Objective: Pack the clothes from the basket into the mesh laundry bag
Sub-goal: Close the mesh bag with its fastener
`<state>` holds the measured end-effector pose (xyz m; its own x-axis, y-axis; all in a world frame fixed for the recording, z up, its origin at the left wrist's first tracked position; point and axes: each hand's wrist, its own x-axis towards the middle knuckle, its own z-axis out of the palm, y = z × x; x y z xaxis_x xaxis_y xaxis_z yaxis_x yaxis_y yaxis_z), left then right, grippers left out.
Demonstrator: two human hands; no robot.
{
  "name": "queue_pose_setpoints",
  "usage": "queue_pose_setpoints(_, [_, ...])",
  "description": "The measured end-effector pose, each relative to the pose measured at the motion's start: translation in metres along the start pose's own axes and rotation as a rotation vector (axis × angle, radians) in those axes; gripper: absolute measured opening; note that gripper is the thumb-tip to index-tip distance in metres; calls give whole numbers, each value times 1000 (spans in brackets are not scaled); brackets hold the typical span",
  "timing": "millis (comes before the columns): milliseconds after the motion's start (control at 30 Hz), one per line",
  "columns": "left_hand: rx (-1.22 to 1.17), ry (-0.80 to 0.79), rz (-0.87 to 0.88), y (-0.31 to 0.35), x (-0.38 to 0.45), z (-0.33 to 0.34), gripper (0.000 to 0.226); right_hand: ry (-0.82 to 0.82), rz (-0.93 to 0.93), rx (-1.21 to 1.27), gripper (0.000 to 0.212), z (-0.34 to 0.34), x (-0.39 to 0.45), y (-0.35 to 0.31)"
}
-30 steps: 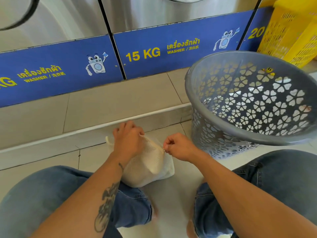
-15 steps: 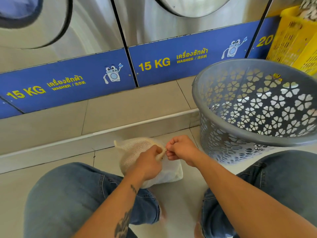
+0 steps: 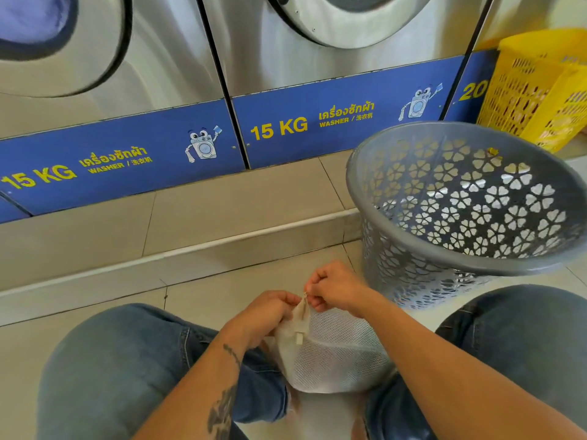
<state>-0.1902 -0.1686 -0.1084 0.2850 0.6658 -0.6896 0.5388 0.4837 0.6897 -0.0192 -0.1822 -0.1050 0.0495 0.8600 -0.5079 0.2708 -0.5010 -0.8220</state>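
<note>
Mesh laundry bag (image 3: 333,354) lies between my knees, low in the head view, bulging and resting partly on my left thigh and partly over the pale floor tiles (image 3: 222,290). My left hand (image 3: 266,315) has its fingers curled around the bunched top corner of the bag. My right hand (image 3: 336,289) is closed in a fine pinch at the very tip of that corner, thumb against forefinger; what it pinches is too small to identify. A small cream tab hangs from the seam just below both hands. Grey basket (image 3: 460,258) with flower-shaped holes stands just right of my right hand, touching my right knee; no clothes show inside it. Yellow crate (image 3: 540,90) stands behind it, against the washers (image 3: 317,74).
</note>
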Motion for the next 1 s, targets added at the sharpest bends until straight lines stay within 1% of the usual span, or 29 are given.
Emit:
queue_pose_setpoints(67, [-112,68,-57,0,3,1,19,-4,-7,19,14,6,2,4])
queue_pose_setpoints(100, [-171,99,-94,-1,7,1,21,0,-17,18,14,8,3,4])
queue_pose_setpoints(167, [-247,124,-163,-6,17,-1,34,15,-30,12,15,13,4,5])
queue_pose_setpoints(233, [-279,124,-217,-11,24,-2,42,21,-40,-16,17,19,4,7])
queue_pose_setpoints(300, [-288,96,-244,-17,30,-1,43,13,-60,-56,18,25,4,12])
queue_pose_setpoints(400, [-290,54,-258,-17,32,-1,28,26,-74,-81,20,31,4,23])
queue_pose_setpoints(500, [-299,61,-264,-14,31,-1,24,38,-79,-76,11,33,5,28])
queue_pose_setpoints(667, [-226,180,-236,-15,37,0,24,7,-75,-100,8,33,5,29])
queue_pose_setpoints(733, [-210,204,-227,-16,39,0,25,8,-75,-99,7,35,4,29])
queue_pose_setpoints(900, [-199,206,-219,-18,38,-1,26,-17,-62,-91,13,37,5,29])
queue_pose_setpoints(1000, [-219,142,-228,-16,34,-3,25,-7,-68,-44,13,41,4,29])
